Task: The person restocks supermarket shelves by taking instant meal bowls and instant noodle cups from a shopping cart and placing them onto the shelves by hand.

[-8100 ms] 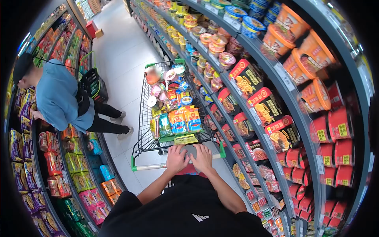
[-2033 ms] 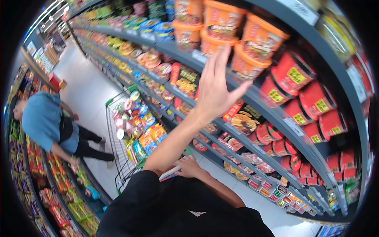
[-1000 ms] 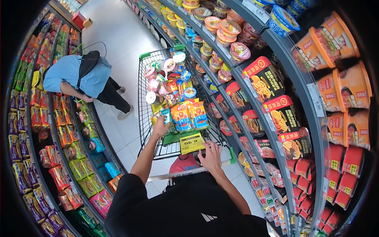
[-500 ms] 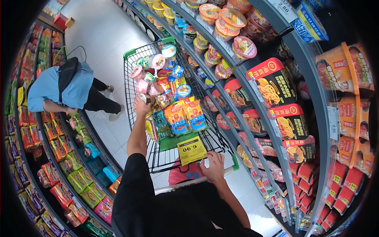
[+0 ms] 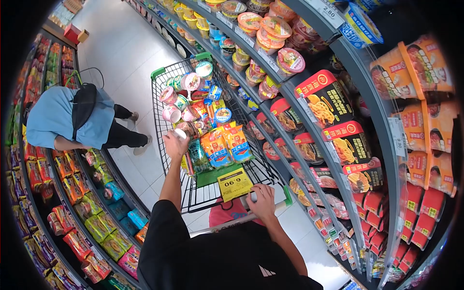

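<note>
In cart (image 5: 159,73) | left hand (image 5: 174,146) clamps white-lidded tub (image 5: 181,134) | right hand (image 5: 261,200) at handle (image 5: 279,206) (grip unclear)

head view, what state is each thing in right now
left hand: closed round a white-topped cup
right hand: curled over the handle
cart: partly filled
sign: upside down in view
orange bags: full, looking sealed
right shelves: stocked
person: leaning toward the left shelves

Bright indoor light | glare on pale floor (image 5: 107,30) | fisheye curvature | black corners | softer outer edges
</note>
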{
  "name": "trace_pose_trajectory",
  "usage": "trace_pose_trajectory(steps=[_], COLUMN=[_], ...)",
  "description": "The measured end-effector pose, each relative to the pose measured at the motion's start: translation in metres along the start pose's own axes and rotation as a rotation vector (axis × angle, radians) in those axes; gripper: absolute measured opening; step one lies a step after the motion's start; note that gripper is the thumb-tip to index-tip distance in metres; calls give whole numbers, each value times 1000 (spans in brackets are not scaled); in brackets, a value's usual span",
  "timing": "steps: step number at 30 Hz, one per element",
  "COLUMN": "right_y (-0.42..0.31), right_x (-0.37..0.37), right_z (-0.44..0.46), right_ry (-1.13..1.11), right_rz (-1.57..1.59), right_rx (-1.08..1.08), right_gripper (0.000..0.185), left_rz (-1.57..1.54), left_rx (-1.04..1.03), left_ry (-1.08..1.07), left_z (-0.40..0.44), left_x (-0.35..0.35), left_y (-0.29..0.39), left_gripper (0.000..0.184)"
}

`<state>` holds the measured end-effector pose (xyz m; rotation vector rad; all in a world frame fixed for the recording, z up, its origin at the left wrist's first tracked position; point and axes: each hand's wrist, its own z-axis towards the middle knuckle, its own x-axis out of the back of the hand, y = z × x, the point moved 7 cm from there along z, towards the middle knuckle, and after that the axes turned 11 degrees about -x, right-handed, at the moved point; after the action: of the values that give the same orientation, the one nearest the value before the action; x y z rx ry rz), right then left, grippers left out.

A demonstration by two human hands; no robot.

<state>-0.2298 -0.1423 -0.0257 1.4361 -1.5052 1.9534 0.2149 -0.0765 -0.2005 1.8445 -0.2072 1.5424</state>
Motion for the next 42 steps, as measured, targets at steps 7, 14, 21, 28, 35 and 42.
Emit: trace_pose_trajectory(steps=[7,14,21,28,35,42], right_y=[8,5,-18,20,59,92], right_x=[4,31,99,164,210,253], right_z=[-2,12,8,-18,-58,-103], right_ry=[46,-133,-163,-55,68,223], right_rz=[135,744,1346,1625,1536,1507], right_rx=[-44,-232,-77,-96,12,-70], right_gripper=[25,43,66,68,75,80], left_rz=[-561,-757,-661,-794,-1132,-1193], left_rx=[-84,-305,-736,-1038,-794,-901], left_ry=[183,179,457,308,-208,-347], left_z=[-86,-208,-293,-354,-370,-395], left_x=[67,141,185,203,186,174], left_y=[68,227,331,380,425,471], left_gripper=[92,100,95,78,78,75])
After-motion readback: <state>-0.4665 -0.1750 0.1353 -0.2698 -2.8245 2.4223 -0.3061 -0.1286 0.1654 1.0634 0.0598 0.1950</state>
